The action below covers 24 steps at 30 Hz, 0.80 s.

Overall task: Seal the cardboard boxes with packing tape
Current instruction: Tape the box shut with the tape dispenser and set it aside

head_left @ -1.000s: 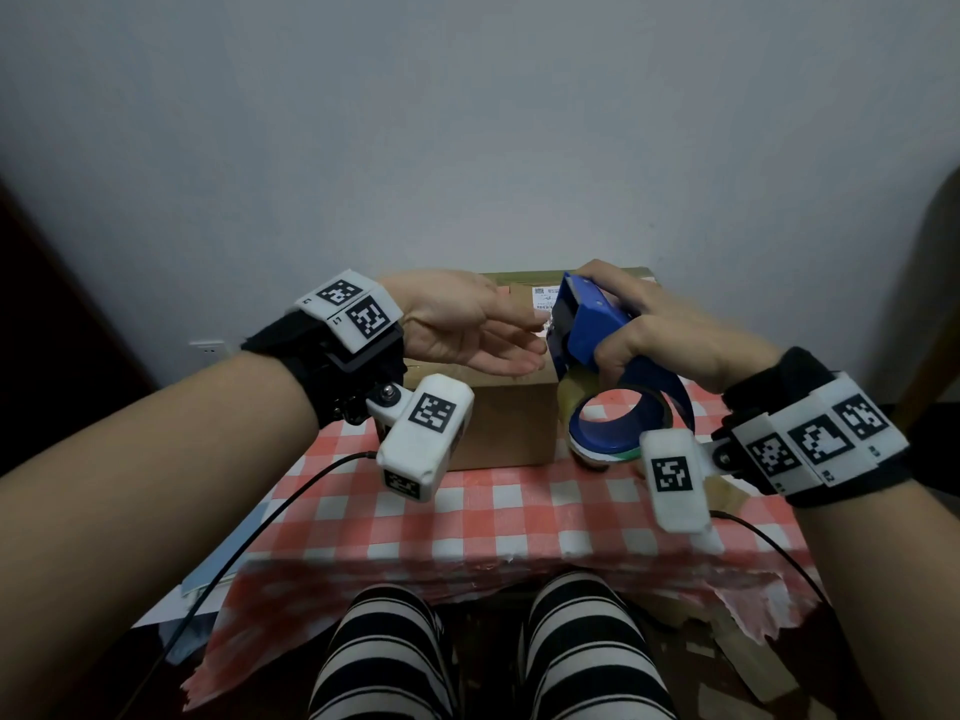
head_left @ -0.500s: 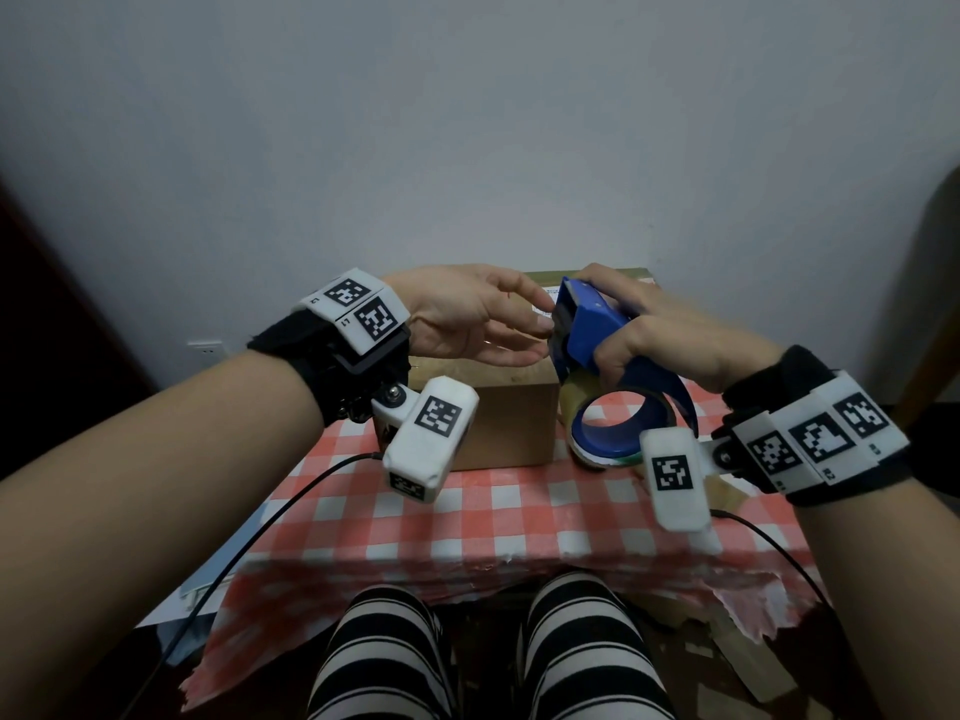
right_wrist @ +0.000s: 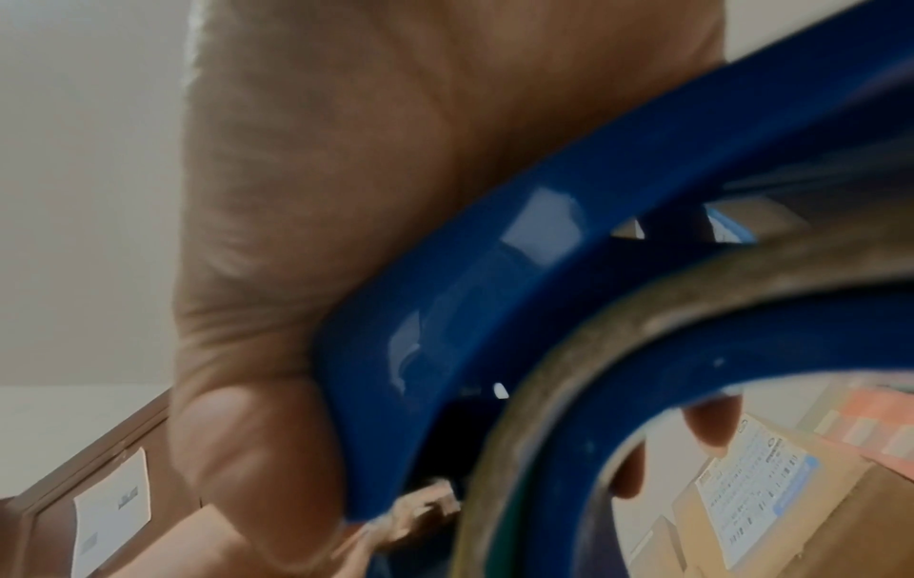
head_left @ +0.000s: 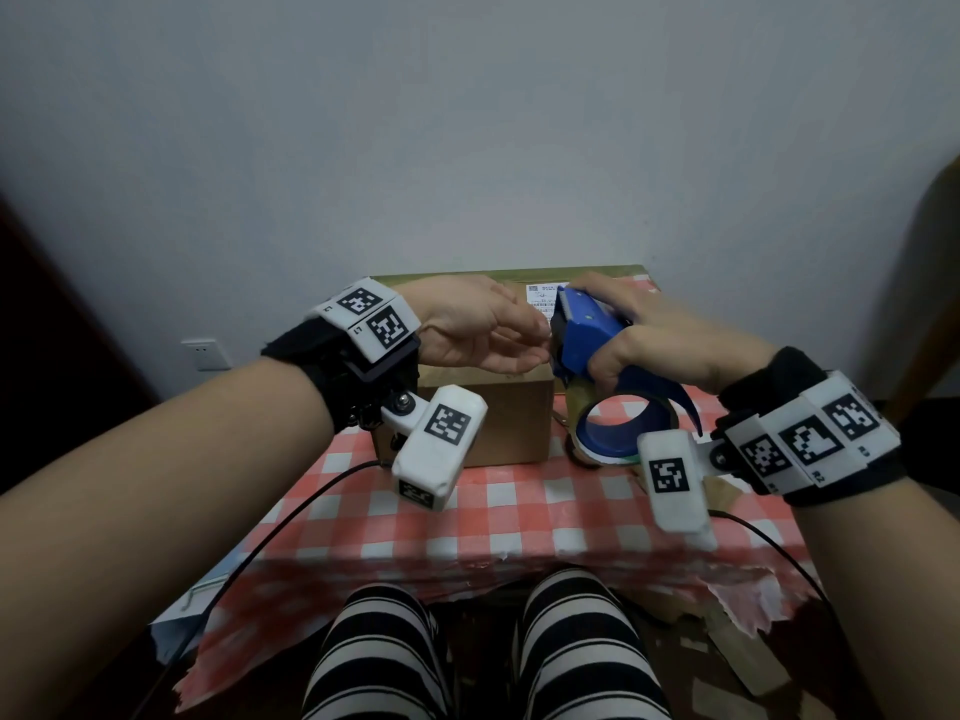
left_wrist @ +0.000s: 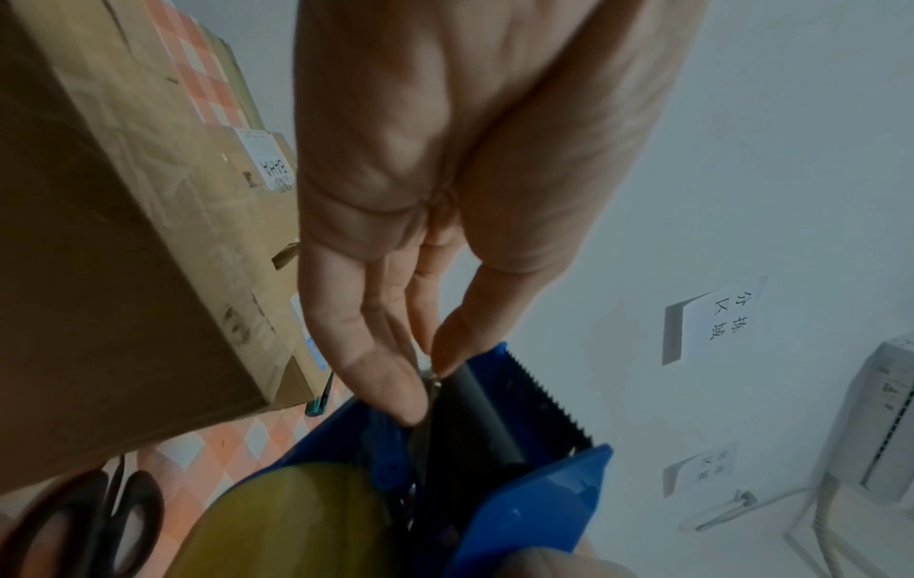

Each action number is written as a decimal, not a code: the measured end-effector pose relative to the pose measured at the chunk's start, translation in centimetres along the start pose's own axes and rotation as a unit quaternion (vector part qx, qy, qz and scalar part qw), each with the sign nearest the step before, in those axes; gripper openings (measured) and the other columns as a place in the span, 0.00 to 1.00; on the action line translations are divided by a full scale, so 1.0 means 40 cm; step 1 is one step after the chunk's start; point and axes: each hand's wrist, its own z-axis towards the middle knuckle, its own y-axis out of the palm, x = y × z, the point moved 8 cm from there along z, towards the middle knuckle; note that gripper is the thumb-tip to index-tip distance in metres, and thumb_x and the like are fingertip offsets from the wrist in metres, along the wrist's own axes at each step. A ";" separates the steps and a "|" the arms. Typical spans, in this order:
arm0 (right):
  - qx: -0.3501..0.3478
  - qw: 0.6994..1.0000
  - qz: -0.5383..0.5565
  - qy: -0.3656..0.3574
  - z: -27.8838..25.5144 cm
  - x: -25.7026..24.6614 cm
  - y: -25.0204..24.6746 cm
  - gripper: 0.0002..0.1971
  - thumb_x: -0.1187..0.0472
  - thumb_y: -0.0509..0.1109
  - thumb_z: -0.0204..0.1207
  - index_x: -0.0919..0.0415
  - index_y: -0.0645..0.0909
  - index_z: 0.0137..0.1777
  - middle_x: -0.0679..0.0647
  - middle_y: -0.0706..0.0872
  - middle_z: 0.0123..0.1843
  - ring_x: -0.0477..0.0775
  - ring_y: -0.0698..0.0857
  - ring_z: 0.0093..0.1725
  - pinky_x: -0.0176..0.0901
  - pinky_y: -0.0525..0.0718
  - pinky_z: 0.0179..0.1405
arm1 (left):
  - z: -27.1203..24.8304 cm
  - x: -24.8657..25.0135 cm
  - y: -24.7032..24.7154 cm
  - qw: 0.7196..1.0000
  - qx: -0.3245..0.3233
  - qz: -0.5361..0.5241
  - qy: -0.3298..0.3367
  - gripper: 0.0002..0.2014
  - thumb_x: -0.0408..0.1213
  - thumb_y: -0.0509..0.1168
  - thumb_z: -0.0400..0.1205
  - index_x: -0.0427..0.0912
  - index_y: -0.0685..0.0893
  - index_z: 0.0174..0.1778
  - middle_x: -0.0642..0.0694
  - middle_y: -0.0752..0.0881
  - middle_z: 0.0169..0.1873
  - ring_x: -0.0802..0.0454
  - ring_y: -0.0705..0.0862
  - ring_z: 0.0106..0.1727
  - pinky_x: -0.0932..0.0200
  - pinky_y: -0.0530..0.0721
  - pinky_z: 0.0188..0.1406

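A brown cardboard box [head_left: 498,423] stands on the checked table, a white label on its top. My right hand [head_left: 618,340] grips a blue tape dispenser [head_left: 582,335] just right of the box's top edge, toothed blade up, with the tape roll [head_left: 623,433] hanging below. My left hand [head_left: 540,345] reaches across the box top to the dispenser's front. In the left wrist view its thumb and fingertips [left_wrist: 395,402] meet at the black roller's end and pinch the tape end there. The clear tape itself barely shows. In the right wrist view my palm wraps the dispenser [right_wrist: 494,313].
Black-handled scissors [left_wrist: 84,524] lie on the red-and-white cloth [head_left: 519,501] by the box's right side. A second labelled box [left_wrist: 267,176] sits behind the first. The wall is close behind the table. Wrist cables trail over the front edge, above my striped legs.
My left fingers have moved off the box top to the dispenser's front and closed at the roller. The right hand and dispenser have hardly moved.
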 end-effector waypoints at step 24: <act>-0.008 1.000 0.015 -0.013 -0.004 0.041 -0.024 0.47 0.53 0.83 0.64 0.40 0.62 0.80 0.39 0.85 0.59 0.35 0.87 0.54 0.29 0.85 0.45 | 0.003 0.045 0.010 0.991 0.085 -0.072 0.073 0.13 0.18 0.51 0.84 0.38 0.70 0.37 0.38 0.74 0.40 0.46 0.81 0.37 0.41 0.88 0.40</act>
